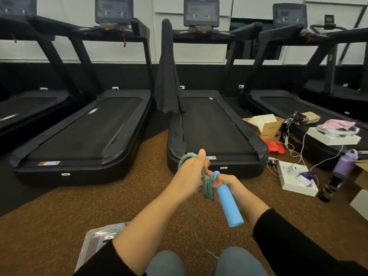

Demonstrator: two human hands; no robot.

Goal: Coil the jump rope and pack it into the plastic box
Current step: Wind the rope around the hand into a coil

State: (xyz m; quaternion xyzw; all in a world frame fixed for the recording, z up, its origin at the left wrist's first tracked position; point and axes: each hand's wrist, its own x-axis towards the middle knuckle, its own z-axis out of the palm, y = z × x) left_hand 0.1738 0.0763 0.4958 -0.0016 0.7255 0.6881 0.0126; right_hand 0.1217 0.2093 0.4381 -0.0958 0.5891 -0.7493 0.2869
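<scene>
1. Holding rope loops, my left grip was closed around them.
2. My right grip clasped the blue handle.
3. I saw the box on the floor, lower left.

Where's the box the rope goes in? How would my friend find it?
Look down at the brown floor, by the person's left sleeve. The box lies there, partly hidden by that arm. It's see-through plastic; the boxes on the right are white or cardboard.

Dim, soft, wide-angle edge distortion
</scene>
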